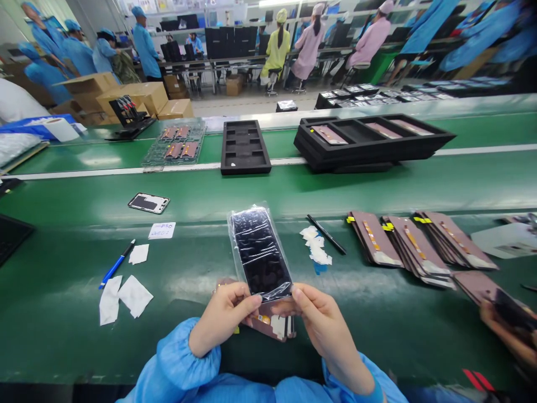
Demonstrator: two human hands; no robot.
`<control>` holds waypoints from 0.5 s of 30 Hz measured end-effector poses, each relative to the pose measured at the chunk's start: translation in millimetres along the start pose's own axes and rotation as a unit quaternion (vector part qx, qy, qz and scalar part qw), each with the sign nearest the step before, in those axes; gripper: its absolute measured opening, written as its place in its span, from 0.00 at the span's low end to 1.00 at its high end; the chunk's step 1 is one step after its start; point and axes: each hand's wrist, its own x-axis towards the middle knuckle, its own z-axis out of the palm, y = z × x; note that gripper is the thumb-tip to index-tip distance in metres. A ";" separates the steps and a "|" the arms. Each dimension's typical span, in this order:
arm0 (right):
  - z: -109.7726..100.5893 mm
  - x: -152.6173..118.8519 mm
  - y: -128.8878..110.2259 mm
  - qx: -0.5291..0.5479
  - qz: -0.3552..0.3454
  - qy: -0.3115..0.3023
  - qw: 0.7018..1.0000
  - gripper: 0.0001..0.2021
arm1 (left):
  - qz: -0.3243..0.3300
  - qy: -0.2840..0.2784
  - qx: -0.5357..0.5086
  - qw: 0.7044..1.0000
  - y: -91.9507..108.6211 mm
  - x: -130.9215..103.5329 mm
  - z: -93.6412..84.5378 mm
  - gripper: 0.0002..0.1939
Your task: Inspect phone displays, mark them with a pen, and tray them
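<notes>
left hand (222, 314) and right hand (322, 318) – fingers closed, pinching near corners of film-wrapped phone screen (260, 252); it sits above stacked brown panels (274, 329); film likely slick – edge grip, light even pressure best.

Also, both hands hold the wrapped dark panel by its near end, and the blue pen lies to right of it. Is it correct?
Not fully: the head view shows the blue pen to the left of the wrapped dark panel. The left hand and right hand do hold its near end.
</notes>
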 end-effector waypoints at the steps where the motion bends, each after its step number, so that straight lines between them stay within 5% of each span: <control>1: -0.2 0.5 -1.2 0.001 0.006 -0.010 1.000 0.23 | -0.002 -0.006 0.003 1.000 0.9 -0.3 -2.5 0.23; 7: -0.7 -0.7 -3.0 -0.098 0.021 -0.051 0.994 0.17 | 0.026 -0.098 -0.021 0.995 12.2 0.3 -22.7 0.21; 10: 1.0 -2.6 0.3 -0.130 0.023 -0.094 0.987 0.16 | 0.107 -0.030 -0.125 0.986 20.0 2.7 -26.6 0.33; 13: -0.8 -2.1 1.8 -0.172 0.019 -0.169 0.970 0.20 | 0.111 0.067 -0.143 0.981 25.0 4.5 -24.9 0.25; 15: -4.5 0.5 0.2 -0.169 -0.001 -0.198 0.966 0.24 | 0.083 0.069 -0.139 0.984 24.9 3.7 -22.5 0.22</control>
